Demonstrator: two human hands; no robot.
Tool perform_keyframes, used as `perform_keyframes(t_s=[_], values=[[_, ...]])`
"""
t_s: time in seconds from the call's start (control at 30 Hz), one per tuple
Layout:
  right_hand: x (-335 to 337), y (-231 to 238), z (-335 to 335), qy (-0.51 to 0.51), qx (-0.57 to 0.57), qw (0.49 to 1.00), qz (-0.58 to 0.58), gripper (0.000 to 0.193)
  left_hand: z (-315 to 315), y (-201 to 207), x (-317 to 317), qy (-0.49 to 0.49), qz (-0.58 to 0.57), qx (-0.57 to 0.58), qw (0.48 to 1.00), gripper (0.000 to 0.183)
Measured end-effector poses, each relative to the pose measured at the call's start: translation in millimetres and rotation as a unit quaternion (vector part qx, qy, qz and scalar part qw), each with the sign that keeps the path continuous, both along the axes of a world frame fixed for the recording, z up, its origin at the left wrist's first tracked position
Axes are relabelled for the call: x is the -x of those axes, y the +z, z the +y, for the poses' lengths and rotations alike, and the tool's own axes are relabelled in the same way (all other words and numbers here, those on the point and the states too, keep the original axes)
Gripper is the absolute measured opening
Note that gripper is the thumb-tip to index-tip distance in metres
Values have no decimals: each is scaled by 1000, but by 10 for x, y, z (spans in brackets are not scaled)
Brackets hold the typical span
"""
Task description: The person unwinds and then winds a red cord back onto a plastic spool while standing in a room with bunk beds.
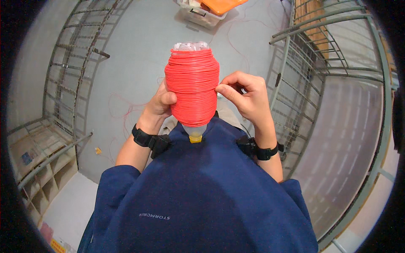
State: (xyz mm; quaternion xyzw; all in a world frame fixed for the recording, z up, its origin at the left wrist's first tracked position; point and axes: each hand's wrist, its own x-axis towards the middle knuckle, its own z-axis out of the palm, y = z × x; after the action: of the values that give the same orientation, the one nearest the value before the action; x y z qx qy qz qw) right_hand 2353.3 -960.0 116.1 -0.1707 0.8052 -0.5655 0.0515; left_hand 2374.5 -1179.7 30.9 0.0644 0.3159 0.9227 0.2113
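A clear plastic bottle (pixel 192 46) is wrapped round most of its length in many close turns of red cord (pixel 193 88). Its base points away from me, and the end with the yellow cap (pixel 195 138) rests against my dark blue top. My left hand (pixel 161 100) is closed round the left side of the wound bottle, thumb on the cord and most fingers hidden behind. At the right edge of the winding, my right hand (pixel 242 90) pinches the cord between thumb and forefinger. The strand inside that pinch is too small to make out clearly.
Thin loose red cord (pixel 126 111) trails over the grey floor on the left and far side. A clear plastic box (pixel 198 17) with an orange lid (pixel 223 5) stands at the far side. Metal bed frames (pixel 367 46) flank both sides; a cubby shelf (pixel 50 185) is lower left.
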Motion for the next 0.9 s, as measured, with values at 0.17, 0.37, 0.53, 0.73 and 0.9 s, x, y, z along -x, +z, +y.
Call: perform_keyframes(t_s=[0.17, 0.37, 0.53, 0.73, 0.9], values=[[27, -4, 29, 10, -10, 999, 49, 17, -28, -3, -2, -8, -15, -33, 999, 97], [29, 11, -43, 34, 27, 999, 29, 15, -79, 50, -18, 14, -23, -24, 999, 123], [97, 44, -122, 57, 67, 996, 23, 17, -45, 144, 72, -18, -23, -46, 999, 122], [155, 213, -169, 26, 102, 994, -20, 21, -25, 346, 120, 18, 9, -35, 999, 120], [142, 128, -195, 40, 122, 991, -40, 23, -62, 430, 84, 27, -8, 10, 1000, 112]])
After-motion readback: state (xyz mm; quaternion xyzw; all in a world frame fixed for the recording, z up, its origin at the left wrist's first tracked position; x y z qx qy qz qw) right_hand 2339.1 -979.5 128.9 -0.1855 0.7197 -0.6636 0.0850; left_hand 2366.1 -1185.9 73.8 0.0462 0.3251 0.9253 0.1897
